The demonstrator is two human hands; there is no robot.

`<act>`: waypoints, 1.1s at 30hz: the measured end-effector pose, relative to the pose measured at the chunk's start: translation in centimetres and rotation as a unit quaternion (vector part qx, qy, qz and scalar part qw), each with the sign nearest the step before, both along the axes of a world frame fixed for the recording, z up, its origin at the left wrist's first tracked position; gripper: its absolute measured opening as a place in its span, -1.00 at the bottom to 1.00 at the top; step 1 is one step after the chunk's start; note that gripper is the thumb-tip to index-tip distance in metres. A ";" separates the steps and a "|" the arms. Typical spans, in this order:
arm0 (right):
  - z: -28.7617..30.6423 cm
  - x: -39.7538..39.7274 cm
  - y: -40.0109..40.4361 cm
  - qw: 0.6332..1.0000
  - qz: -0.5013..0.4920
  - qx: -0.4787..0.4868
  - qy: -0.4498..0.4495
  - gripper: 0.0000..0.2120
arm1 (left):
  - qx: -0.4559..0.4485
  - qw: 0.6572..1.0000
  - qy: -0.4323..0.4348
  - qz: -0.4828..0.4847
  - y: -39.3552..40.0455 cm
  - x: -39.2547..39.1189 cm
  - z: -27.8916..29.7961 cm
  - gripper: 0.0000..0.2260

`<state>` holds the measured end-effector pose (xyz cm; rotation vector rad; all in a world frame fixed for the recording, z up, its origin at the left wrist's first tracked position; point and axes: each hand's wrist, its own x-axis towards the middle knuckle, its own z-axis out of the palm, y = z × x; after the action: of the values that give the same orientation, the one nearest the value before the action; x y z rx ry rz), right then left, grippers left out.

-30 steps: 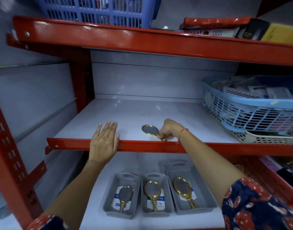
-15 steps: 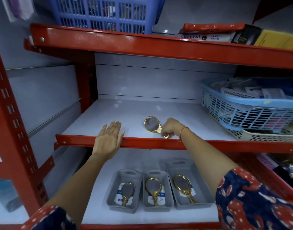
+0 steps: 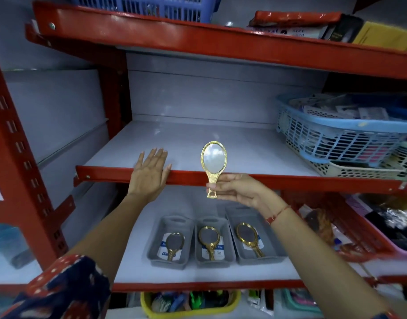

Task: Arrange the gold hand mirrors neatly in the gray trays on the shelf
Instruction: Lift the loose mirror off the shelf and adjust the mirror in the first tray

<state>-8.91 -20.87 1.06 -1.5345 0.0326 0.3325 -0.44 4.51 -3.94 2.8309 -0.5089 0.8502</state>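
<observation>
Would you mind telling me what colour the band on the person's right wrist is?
The wrist band is red, seen in the head view, the only one here.

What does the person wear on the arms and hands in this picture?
Both hands are bare: no gloves and no visible rings on the left hand or the right hand. A thin red thread bracelet circles the right wrist. The sleeves are dark navy fabric with a red pattern and small white dots; the forearms are uncovered.

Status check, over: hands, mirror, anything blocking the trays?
Right hand holds gold mirror upright by its handle. Left hand flat on shelf edge. Three gray trays below, one mirror each. Path clear.
</observation>
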 end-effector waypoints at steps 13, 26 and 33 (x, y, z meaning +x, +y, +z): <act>-13.5 0.8 4.4 0.974 0.047 -0.033 0.219 -0.77 | -0.003 0.997 -0.082 -0.009 0.4 -0.1 -1.9 -0.53; -22.0 6.7 10.1 0.952 -0.036 -0.064 0.298 -0.62 | 0.022 0.958 -0.287 -0.005 0.6 4.7 -5.3 -0.51; -24.5 7.3 11.9 0.948 -0.058 -0.094 0.300 -0.63 | 0.027 0.953 -0.301 -0.014 0.6 4.5 -5.0 -0.50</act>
<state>-1.61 -8.99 -23.44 -1.5600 0.6463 0.7080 4.03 5.15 -8.90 2.5595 -0.6405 1.7241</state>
